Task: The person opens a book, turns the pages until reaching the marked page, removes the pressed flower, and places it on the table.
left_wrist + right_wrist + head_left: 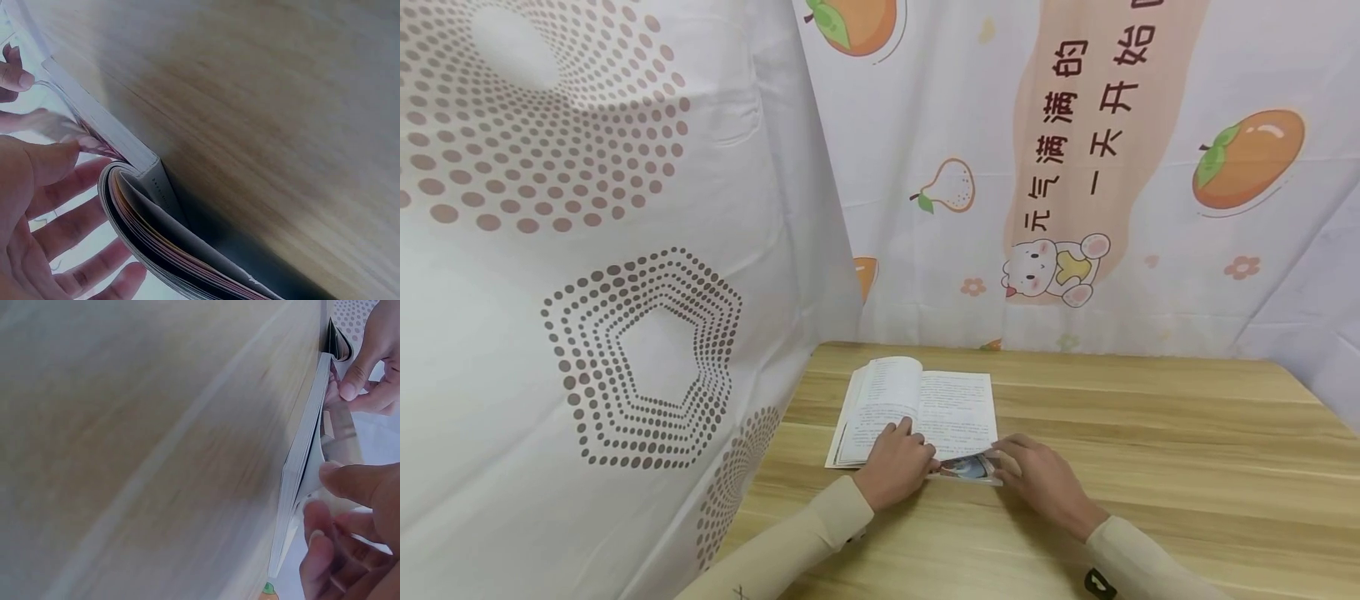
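An open book (955, 408) with printed text lies on the table, its left-hand leaves bulging up in a curve. Near the lower end of the spine, my left hand (898, 467) pinches a page edge between thumb and forefinger, other fingers spread over the left leaves. My right hand (1037, 475) pinches the lower right corner of a page, lifting its bottom edge. Beneath that edge a colour picture (966, 467) shows. In the left wrist view, the thick bent leaves (169, 244) stand beside my left fingers (69, 237). The right thumb (356, 481) presses the page in the right wrist view.
The wood-grain table (1150, 442) extends right of the book and in front of it. A dotted white curtain (647, 250) hangs along the left side. Behind the table hangs a fruit-printed curtain (962, 250) with large characters.
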### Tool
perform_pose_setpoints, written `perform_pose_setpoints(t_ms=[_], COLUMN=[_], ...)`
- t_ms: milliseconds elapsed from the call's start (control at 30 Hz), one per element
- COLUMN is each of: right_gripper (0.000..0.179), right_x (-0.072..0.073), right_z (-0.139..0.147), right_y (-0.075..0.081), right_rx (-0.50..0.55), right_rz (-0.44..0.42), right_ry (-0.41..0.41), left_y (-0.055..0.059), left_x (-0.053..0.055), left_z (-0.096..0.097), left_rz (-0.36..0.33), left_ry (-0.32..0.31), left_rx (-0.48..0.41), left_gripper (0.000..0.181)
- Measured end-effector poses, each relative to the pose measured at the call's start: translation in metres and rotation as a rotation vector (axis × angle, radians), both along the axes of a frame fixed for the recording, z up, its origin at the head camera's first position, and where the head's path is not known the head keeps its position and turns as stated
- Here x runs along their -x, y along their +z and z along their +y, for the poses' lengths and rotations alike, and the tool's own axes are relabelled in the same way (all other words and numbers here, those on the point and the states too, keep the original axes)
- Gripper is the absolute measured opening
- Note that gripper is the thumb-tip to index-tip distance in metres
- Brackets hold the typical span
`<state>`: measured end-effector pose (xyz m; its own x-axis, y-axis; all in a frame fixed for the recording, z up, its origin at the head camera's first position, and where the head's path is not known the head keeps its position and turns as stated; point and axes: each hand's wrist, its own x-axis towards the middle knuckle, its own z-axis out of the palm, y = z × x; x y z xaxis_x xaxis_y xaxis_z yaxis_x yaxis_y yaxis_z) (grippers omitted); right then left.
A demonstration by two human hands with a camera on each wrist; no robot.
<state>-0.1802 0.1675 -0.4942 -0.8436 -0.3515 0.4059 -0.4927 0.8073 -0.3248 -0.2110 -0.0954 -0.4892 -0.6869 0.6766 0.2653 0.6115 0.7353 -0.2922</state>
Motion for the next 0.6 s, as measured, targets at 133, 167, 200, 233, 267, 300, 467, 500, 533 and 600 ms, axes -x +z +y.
perform_pose_setpoints(t_ms=[133, 167, 200, 233, 267, 300, 467, 500, 533, 600], right_gripper=[0.053, 0.055, 0.054, 0.053, 0.051, 0.047, 0.023, 0.018, 0.015, 0.01], right_x=[-0.0018, -0.0019, -0.0023, -0.0025, -0.0025, -0.0027, -0.004, -0.0039, -0.0039, -0.0036], right_z=[0.0007, 0.0008, 0.0008, 0.0009, 0.001, 0.0009, -0.0003, -0.0006, -0.0009, -0.0014], right_y=[-0.0006, -0.0008, -0.0008, -0.0009, -0.0014, -0.0018, -0.0032, -0.0035, -0.0036, -0.0034], right_rx=[-0.023, -0.027, -0.029, -0.031, -0.035, -0.036, -0.057, -0.063, -0.071, -0.076], right_rz=[0.015, 0.015, 0.011, 0.006, 0.002, -0.002, 0.001, 0.006, 0.011, 0.014], right_ry=[-0.04, -0.047, -0.052, -0.053, -0.053, -0.05, 0.006, 0.021, 0.031, 0.039], left_y=[-0.0014, -0.002, -0.0031, -0.0041, -0.0051, -0.0059, -0.0054, -0.0046, -0.0037, -0.0023], left_x=[-0.0009, -0.0009, -0.0004, 0.0001, 0.0008, 0.0015, 0.0035, 0.0036, 0.0036, 0.0034], left_z=[-0.0012, -0.0016, -0.0021, -0.0025, -0.003, -0.0034, -0.0043, -0.0041, -0.0037, -0.0032], left_rz=[0.048, 0.068, 0.09, 0.114, 0.142, 0.173, 0.345, 0.371, 0.394, 0.427], left_ry=[-0.007, -0.008, -0.009, -0.012, -0.014, -0.018, -0.082, -0.096, -0.109, -0.116], left_rx=[-0.016, -0.029, -0.044, -0.066, -0.09, -0.117, -0.273, -0.293, -0.31, -0.32], left_gripper=[0.025, 0.021, 0.017, 0.013, 0.011, 0.008, 0.029, 0.033, 0.036, 0.038])
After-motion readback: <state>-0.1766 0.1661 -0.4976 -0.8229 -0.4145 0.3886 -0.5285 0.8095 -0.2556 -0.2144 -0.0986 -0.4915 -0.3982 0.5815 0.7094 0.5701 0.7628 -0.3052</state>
